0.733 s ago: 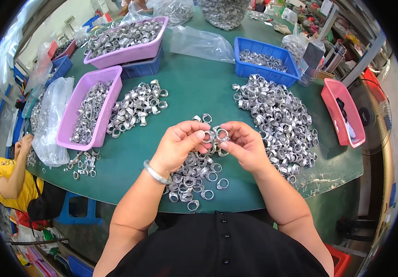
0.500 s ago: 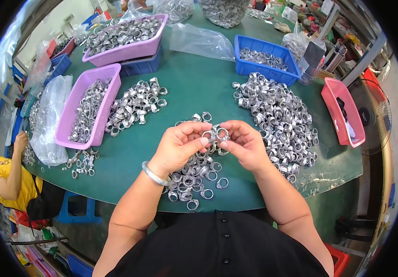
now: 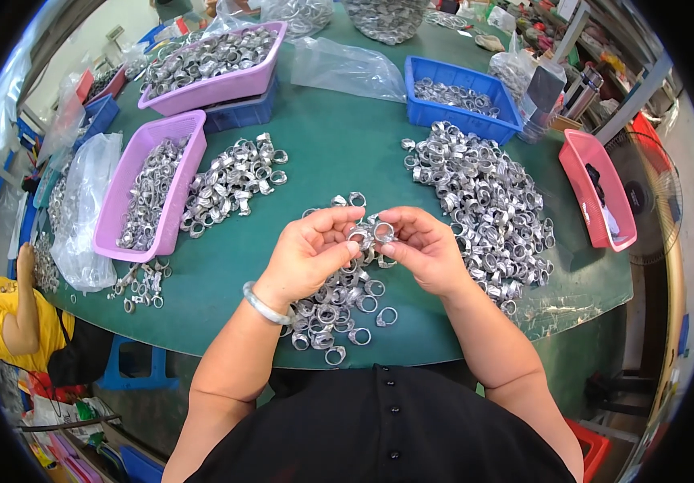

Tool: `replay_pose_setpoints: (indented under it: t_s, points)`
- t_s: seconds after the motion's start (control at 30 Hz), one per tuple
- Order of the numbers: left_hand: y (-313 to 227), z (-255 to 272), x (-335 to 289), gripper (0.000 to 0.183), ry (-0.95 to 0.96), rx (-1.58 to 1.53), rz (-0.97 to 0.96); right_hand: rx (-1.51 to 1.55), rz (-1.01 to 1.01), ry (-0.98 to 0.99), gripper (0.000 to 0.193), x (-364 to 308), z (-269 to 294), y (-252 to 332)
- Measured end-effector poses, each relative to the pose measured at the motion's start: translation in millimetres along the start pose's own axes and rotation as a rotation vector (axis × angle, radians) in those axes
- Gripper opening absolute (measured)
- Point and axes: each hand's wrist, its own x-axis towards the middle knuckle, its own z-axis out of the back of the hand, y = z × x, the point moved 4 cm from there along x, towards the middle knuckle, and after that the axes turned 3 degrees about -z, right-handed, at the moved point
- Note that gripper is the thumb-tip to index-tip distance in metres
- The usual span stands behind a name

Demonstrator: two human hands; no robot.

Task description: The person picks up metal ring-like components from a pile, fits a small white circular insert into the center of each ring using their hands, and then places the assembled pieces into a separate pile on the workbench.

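My left hand (image 3: 308, 251) pinches a silver metal ring (image 3: 357, 235) between thumb and fingers. My right hand (image 3: 429, 251) holds another silver ring (image 3: 384, 233) the same way, and the two rings meet or nearly meet between my fingertips. Below and around my hands lies a loose pile of silver rings (image 3: 327, 314), partly covered by the left hand and wrist. A larger heap of rings (image 3: 492, 201) spreads just beyond my right hand. To the left, farther off, sits a smaller heap (image 3: 234, 181).
Two purple baskets of rings stand at left, the near one (image 3: 184, 189) beside a clear plastic bag (image 3: 85, 217), the far one (image 3: 262, 75) on a blue bin (image 3: 246, 115). At right are a blue bin (image 3: 464, 125), a pink basket (image 3: 596, 189) and a fan (image 3: 645, 197). Someone in yellow (image 3: 10, 318) sits at left.
Both hands stay close together with a ring in each. The rings have tilted slightly between my fingertips; the whole view has shifted a little.
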Motion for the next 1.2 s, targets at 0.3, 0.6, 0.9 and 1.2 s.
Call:
replay_pose_setpoints:
  t_s: [0.3, 0.6, 0.9, 1.2]
  points:
    - [-3, -5, 0, 0.041, 0.059, -0.022, -0.041, -0.032, 0.011, 0.019, 0.036, 1, -1, 1]
    - [6, -3, 1, 0.029, 0.089, -0.037, 0.003, -0.106, -0.021, -0.010, 0.038, -3, 0, 2]
    - [2, -7, -5, 0.025, 0.067, 0.023, 0.055, -0.032, -0.064, -0.023, 0.039, -3, -4, -1]
    - [-7, -10, -27, 0.024, -0.172, -0.079, -0.012, 0.013, -0.095, 0.012, 0.037, -5, -6, -3]
